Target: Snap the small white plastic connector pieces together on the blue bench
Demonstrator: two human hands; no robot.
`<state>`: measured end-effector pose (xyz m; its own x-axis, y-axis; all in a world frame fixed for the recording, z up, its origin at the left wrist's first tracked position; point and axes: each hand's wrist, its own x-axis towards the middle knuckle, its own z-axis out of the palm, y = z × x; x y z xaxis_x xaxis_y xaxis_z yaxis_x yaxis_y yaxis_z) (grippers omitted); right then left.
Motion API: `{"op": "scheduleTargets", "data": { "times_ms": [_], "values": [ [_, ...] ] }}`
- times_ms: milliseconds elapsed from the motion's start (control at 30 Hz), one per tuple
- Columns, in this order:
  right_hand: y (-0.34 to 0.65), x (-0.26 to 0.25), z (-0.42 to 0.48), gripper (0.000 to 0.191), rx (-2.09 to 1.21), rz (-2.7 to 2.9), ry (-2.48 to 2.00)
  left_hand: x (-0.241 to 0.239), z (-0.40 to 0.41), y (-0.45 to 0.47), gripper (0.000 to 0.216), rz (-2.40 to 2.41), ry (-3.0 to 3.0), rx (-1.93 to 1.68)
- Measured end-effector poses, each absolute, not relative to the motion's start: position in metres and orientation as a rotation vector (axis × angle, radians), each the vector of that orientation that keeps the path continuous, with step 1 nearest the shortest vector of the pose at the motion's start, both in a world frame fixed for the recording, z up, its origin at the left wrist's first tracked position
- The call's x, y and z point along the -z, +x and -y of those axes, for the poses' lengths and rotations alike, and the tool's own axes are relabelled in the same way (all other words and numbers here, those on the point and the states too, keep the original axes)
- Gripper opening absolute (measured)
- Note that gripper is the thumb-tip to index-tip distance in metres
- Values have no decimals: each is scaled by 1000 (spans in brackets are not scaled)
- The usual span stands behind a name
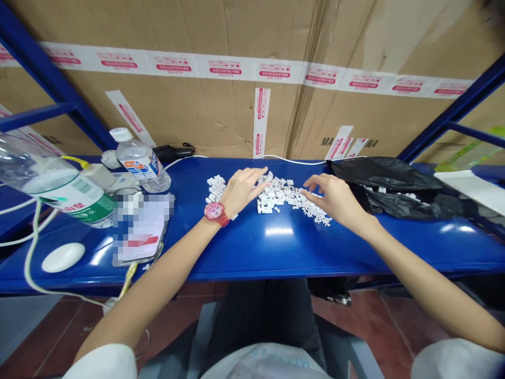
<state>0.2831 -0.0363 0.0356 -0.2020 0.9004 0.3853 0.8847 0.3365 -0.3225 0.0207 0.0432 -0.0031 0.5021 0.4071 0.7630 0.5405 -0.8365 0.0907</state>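
Small white plastic pieces (pixel 272 196) lie in a loose pile on the blue table (pixel 236 252). My left hand (pixel 241 190), with a red watch (pixel 215 211) at its wrist, hovers at the pile's left side, thumb and fingers apart. More white pieces (pixel 216 188) show to the left of that hand, partly covered by it. At the pile's right edge is my right hand (pixel 331 196), its fingers loosely curved and the thumb apart from them. I see nothing held in either hand.
On the right lies a black plastic bag (pixel 386 173) with white pieces inside. To the left are a phone (pixel 144 231), a small bottle (pixel 140 160), a large bottle (pixel 71 184), a white oval object (pixel 63 257) and cables. Cardboard (pixel 197 116) stands behind the table.
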Motion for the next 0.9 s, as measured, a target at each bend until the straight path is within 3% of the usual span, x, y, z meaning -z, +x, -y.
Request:
{"op": "scheduleTargets", "data": {
  "times_ms": [133,300,467,633,767,900],
  "values": [
    [210,-31,37,13,-255,2441,-1056,-10,-50,5,33,1022,-2391,1433],
    [145,-10,13,23,-200,2705,-677,-17,-49,-9,36,1082,-2310,1500],
    [179,-14,1,5,-526,2343,-852,-14,-35,5,29,850,-2474,1550],
    [227,-26,14,28,-1049,1740,-1042,-7,-18,26,32,462,-2629,1442],
    [234,-24,27,32,-1133,1554,-1070,-1,-12,35,17,428,-2634,1400],
    [229,-22,35,36,-1157,1474,-1114,2,-10,36,16,471,-2682,1334]
  ]
}}
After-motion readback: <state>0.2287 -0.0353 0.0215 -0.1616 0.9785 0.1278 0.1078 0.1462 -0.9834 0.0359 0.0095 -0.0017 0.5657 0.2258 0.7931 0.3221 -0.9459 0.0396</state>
